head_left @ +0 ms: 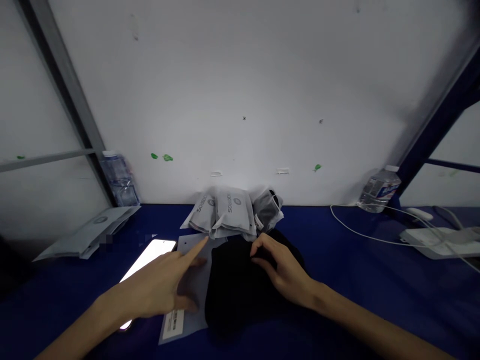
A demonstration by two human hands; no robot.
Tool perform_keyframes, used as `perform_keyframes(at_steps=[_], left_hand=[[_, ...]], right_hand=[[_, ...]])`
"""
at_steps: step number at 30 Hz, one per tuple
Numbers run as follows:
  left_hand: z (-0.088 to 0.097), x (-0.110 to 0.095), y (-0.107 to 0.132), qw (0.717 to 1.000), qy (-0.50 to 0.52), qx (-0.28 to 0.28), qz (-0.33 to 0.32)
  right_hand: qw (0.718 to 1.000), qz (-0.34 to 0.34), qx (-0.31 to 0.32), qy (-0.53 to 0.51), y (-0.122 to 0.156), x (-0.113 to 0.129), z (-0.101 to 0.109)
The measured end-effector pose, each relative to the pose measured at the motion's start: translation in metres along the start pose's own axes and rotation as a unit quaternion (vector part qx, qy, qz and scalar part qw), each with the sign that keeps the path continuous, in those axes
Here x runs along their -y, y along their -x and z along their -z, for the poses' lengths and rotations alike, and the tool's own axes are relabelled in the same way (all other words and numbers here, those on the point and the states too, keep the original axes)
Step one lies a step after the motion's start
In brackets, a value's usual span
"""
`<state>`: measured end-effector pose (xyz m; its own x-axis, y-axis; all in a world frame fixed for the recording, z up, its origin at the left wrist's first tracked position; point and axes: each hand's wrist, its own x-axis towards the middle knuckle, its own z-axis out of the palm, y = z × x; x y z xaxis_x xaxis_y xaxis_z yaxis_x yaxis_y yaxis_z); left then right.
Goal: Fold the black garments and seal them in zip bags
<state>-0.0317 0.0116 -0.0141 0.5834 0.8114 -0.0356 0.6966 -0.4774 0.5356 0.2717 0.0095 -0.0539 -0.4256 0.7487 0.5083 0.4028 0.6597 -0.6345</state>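
Observation:
A black piece of soft cloth (pixel 240 290), perhaps a folded garment, lies in a dark heap in front of me; its kind is hard to make out. Over its upper part, my right hand (pixel 283 270) pinches thumb and forefinger together on the fabric. My left hand (pixel 161 282) hovers just left of the cloth with its fingers apart, forefinger stretched forward, holding nothing. Beneath it lies a flat, frosted plastic bag (pixel 197 325) with a white barcode label (pixel 173 324). A phone (pixel 150 251) with a bright white screen is partly covered by my left hand and wrist.
Behind the cloth, several packed frosted bags (pixel 234 207) lean against the white wall (pixel 240 100). More flat bags (pixel 90 232) lie at left near a water bottle (pixel 120 180). At right are another bottle (pixel 380 190), a white cable (pixel 360 229) and a power strip (pixel 431 242).

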Motion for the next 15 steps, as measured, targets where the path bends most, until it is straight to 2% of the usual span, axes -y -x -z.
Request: perform_keyframes(at_steps=[4, 9, 12, 15], left_hand=[[0.0053, 0.0004, 0.0047, 0.999, -0.01, 0.03, 0.04], [0.0096, 0.0056, 0.0058, 0.998, 0.033, 0.04, 0.02], [0.0105, 0.0063, 0.0035, 0.994, 0.09, 0.052, 0.015], [0.0093, 0.0043, 0.0021, 0.978, 0.179, 0.104, 0.029]], right_hand=[[0.997, -0.057, -0.037, -0.041, 0.0035, 0.0028, -0.0079], [0.988, -0.103, -0.046, -0.106, 0.0022, -0.0005, -0.0084], [0.982, -0.12, -0.039, -0.143, 0.0009, -0.0034, -0.0088], [0.97, -0.14, -0.039, -0.193, -0.0008, -0.0058, -0.0072]])
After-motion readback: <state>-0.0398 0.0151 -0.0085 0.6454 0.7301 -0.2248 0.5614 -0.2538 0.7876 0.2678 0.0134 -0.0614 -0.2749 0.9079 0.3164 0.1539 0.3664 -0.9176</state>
